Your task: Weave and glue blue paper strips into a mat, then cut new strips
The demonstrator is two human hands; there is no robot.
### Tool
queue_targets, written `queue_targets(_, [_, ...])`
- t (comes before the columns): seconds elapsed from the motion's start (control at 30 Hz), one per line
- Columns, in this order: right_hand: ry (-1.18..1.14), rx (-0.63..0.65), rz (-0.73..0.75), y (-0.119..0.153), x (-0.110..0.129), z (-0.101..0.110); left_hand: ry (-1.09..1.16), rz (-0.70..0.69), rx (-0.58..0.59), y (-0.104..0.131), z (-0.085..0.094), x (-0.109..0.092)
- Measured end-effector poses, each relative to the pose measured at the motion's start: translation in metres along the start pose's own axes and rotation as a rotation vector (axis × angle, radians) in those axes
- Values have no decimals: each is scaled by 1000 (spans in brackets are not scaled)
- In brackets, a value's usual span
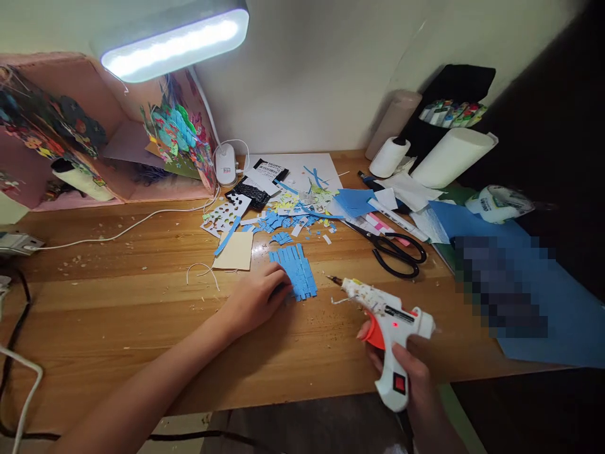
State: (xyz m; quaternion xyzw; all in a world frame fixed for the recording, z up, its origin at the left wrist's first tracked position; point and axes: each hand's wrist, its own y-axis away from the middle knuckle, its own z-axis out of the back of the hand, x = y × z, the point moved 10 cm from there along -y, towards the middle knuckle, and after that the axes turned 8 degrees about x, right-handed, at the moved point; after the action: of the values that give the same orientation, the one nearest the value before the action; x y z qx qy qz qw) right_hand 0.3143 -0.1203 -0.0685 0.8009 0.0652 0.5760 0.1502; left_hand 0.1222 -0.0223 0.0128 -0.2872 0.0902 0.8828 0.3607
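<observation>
My right hand [416, 372] is wrapped round the grip of a white hot glue gun [378, 302], fingers at its orange trigger and a red light lit on its side. The nozzle points left, a short gap from a piece of blue paper [299, 271] made of overlapping strips. A thin strand of glue hangs near the nozzle. My left hand [265, 290] rests on the table with its fingers curled at the left edge of that blue paper, seeming to pinch it; the fingertips are partly hidden. Beyond it lie small blue paper scraps [278, 221].
Black-handled scissors [397, 252] lie right of the scraps. A cream card square [234, 251] is at the left. A pink box [113, 157] with paper cutouts stands back left under a lit lamp [177, 47]. Paper rolls [454, 157] stand back right, and blue sheets [558, 302] cover the right side.
</observation>
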Motion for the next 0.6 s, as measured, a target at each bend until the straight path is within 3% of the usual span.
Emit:
queue_targets(0.17, [211,-43,-114,16,-4,-18,88,21,-38,-1,2,8])
queue_targets(0.37, [427,-66,-100,18,13,-29,148,23,-50,-2,3,11])
queue_targets(0.6, [537,31,-123,12,15,-41,185,47,-82,0,1,16])
